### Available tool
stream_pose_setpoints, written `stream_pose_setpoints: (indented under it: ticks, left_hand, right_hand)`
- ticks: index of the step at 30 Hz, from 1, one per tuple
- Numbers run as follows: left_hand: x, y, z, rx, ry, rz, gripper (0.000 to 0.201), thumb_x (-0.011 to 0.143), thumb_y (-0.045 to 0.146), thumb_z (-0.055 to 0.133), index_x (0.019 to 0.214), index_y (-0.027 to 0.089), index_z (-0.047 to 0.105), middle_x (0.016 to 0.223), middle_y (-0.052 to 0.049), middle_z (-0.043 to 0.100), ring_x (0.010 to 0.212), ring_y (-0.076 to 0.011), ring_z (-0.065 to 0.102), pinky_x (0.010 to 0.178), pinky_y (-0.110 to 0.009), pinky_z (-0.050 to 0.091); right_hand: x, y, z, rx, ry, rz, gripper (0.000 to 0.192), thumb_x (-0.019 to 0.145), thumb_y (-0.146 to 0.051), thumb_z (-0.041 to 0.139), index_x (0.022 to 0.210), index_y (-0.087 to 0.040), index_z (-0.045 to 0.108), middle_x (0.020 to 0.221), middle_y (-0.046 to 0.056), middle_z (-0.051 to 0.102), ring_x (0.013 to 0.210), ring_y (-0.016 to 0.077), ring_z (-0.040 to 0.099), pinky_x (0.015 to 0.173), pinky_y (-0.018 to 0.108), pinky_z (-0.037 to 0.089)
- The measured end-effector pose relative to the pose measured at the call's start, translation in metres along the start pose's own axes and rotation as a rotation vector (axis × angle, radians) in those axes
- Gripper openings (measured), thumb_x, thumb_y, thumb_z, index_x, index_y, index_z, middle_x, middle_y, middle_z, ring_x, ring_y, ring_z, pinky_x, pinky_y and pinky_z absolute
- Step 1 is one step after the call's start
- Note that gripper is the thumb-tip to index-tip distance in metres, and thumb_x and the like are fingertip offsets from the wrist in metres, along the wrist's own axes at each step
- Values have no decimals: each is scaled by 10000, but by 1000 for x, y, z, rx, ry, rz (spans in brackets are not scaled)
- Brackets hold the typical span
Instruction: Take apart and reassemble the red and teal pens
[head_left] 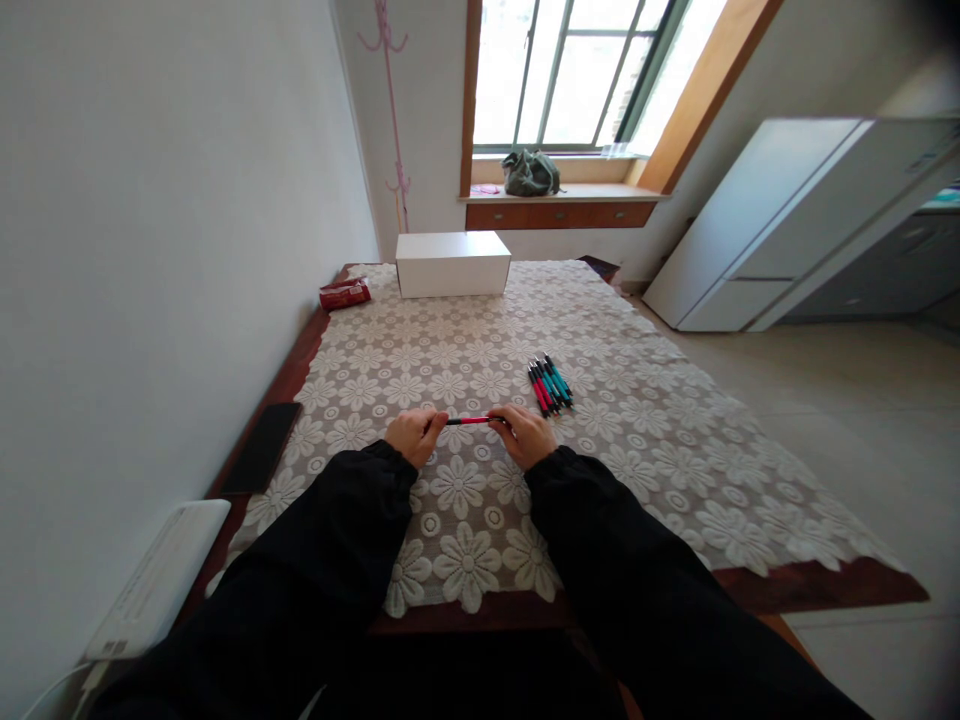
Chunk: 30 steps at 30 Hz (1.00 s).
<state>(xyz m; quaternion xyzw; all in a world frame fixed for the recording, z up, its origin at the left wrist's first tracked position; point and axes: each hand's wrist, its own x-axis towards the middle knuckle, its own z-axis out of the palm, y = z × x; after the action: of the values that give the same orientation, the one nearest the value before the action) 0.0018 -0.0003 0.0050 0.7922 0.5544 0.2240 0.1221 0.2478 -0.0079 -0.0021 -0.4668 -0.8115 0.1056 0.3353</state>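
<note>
Your black sleeves (360,560) sat closest; left hand (415,436) and right hand (528,434) each pinched end of red pen (468,421) over worktop (600,460), pen bundle (550,384) just beside right hand.

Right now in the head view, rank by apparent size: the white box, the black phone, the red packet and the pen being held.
1. white box, though farthest away
2. black phone
3. red packet
4. pen, held between left hand and right hand, ends hidden, so unsure against the packet
</note>
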Motion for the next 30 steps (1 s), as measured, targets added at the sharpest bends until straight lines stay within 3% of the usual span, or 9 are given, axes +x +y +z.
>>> stream_pose_setpoints:
  ticks: [13, 22, 30]
  left_hand:
    - [1, 0, -3, -41, 59, -3, 462, 995, 439, 247, 703, 215, 525, 651, -23, 542, 669, -173, 538, 622, -284, 362]
    - [1, 1, -4, -103, 126, 92, 395, 993, 370, 278, 687, 211, 470, 673, -18, 541, 719, -164, 546, 678, -280, 398]
    - [1, 3, -3, -120, 110, 93, 347, 986, 350, 298, 702, 214, 443, 707, -26, 554, 725, -173, 547, 666, -294, 386]
  right_hand:
    - [-1, 1, 0, -1, -36, -29, 180, 967, -309, 510, 981, -225, 668, 953, 57, 709, 901, 194, 646, 817, 295, 483]
    - [-2, 1, 1, -63, -45, -26, 232, 967, -335, 488, 925, -204, 675, 834, 53, 699, 781, 188, 636, 735, 283, 461]
    - [0, 1, 0, 41, 50, -40, 165, 961, -294, 504, 978, -214, 647, 904, 59, 685, 853, 193, 631, 760, 291, 476]
